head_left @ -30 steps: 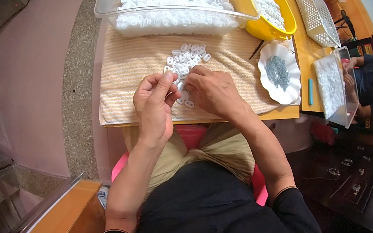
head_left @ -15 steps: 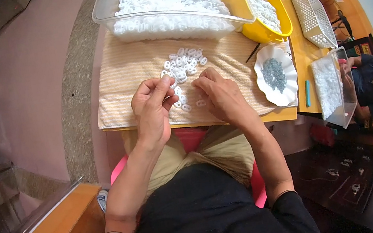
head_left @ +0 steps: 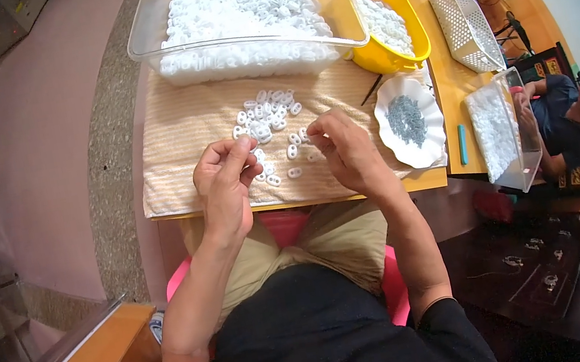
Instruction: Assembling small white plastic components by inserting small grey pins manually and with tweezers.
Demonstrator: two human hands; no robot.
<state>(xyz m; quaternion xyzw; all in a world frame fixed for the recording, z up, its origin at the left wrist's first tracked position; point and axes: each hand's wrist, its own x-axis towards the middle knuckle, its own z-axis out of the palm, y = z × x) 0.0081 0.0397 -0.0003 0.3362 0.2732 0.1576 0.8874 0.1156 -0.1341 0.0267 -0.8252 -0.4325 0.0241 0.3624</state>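
White rings (head_left: 265,112) strewn on towel (head_left: 182,134); left hand (head_left: 225,180) pinches one, right hand (head_left: 342,149) curled.

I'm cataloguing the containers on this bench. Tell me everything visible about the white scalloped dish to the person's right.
The white scalloped dish is shallow and round with a wavy, fluted rim, and looks like glazed ceramic or plastic. It sits flat at the right end of the beige striped cloth, just below the yellow bowl. A heap of small grey metal-looking pieces fills its middle. The right hand is beside it, not touching.
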